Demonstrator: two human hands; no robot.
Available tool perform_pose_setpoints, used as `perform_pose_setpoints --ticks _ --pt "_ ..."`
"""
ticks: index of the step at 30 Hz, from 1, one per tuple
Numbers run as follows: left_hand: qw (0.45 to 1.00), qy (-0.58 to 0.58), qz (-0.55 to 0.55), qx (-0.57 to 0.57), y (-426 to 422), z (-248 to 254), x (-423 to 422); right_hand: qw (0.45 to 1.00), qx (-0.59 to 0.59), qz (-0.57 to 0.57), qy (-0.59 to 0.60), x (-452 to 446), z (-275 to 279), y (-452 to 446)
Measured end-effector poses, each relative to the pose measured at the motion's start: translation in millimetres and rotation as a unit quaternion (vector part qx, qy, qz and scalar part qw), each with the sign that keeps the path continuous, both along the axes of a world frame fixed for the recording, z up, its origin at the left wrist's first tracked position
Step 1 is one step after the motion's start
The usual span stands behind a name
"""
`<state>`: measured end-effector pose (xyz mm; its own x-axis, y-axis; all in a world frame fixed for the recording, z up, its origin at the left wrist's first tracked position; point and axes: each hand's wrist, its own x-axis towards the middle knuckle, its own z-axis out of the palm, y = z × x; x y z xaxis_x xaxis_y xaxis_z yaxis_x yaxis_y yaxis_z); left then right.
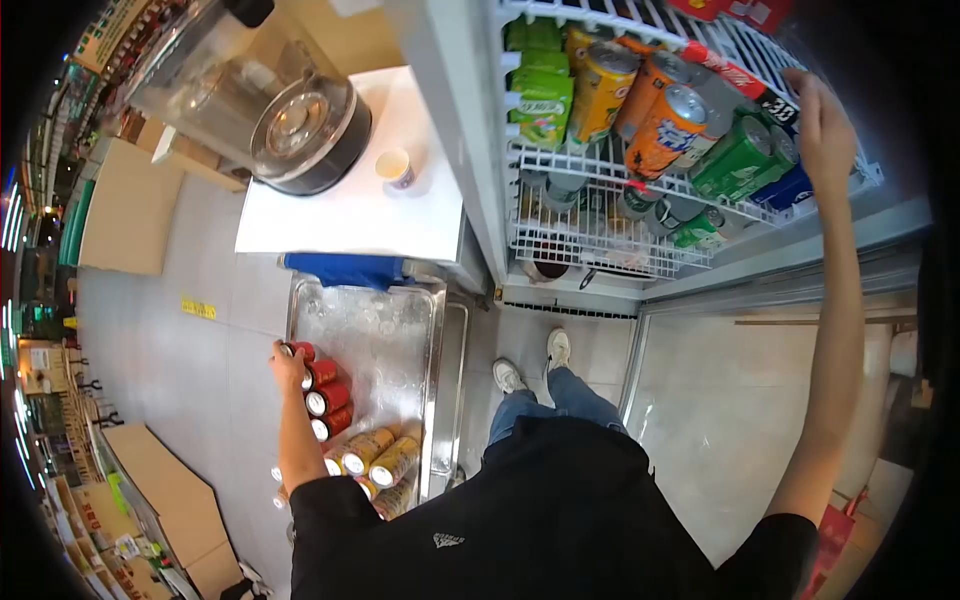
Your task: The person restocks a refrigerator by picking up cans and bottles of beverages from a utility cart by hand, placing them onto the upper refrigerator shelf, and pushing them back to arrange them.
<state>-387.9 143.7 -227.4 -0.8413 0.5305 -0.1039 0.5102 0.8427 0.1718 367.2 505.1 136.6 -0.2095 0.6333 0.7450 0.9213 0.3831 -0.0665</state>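
At the left, my left hand (287,368) is closed round a red can (298,350) at the end of a group of red cans (328,402). These lie on their sides on a metal tray cart (365,330), with gold-coloured cans (395,460) beside them. My right hand (828,130) reaches up to the open fridge, its fingers curled at the front edge of the upper wire shelf (720,70). Below that edge are orange cans (668,130), yellow cans (603,92), green cans (737,160) and green cartons (541,105).
A lower wire rack (600,235) holds bottles and more cans. The glass fridge door (740,420) stands open on the right. A white counter (340,220) carries a clear dispenser (300,130) and a paper cup (394,168). Cardboard boxes (130,210) stand farther left.
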Motion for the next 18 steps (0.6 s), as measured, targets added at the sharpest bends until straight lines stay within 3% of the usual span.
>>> perform_pose_setpoints --ticks 3,6,9,12,17,18 --pt "0.988 0.037 -0.1 0.113 24.9 63.9 60.8 0.999 0.036 -0.016 0.02 -16.5 -0.1 -11.7" --pt "0.927 0.1 -0.311 0.184 45.8 122.0 124.5 0.996 0.088 0.008 0.024 -19.4 -2.7 -9.7" --pt "0.876 0.045 -0.432 0.213 81.2 213.1 222.1 0.994 0.108 0.008 0.012 -22.2 -1.2 -10.6" --pt "0.766 0.064 -0.563 0.304 114.1 287.8 301.7 0.991 0.131 0.022 0.015 -22.4 -0.9 -9.9" --pt "0.577 0.089 -0.656 0.477 177.5 393.1 418.1 0.985 0.154 0.056 0.061 -24.4 2.1 -10.6" --pt "0.562 0.07 -0.652 0.504 195.7 411.1 439.9 0.98 0.171 0.06 0.081 -25.0 2.5 -10.1"
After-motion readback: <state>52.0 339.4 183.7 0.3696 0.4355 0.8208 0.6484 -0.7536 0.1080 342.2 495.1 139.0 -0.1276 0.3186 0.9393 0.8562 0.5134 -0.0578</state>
